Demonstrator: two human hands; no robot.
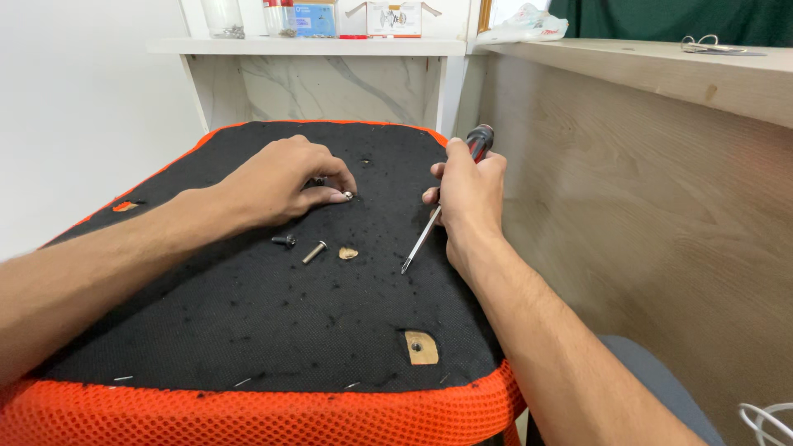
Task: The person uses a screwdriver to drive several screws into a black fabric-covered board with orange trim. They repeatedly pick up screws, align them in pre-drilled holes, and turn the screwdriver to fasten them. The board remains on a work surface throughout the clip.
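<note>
An upturned chair seat (248, 322) with black fabric underside and orange mesh edge lies before me. My left hand (281, 182) rests on the fabric near the middle, its thumb and fingers pinching a small silver screw (348, 196). My right hand (467, 194) grips a screwdriver (429, 227) with a red and black handle, shaft slanting down-left, tip just above the fabric. Below my left hand lie a black bolt (284, 240), a silver bolt (314, 252) and a torn hole showing wood (349, 253).
A square cut-out with a threaded hole (421, 347) shows near the seat's front right. A wooden panel (644, 215) stands close on the right. A white shelf (306, 45) at the back holds jars and small boxes. A white cable (768, 421) lies bottom right.
</note>
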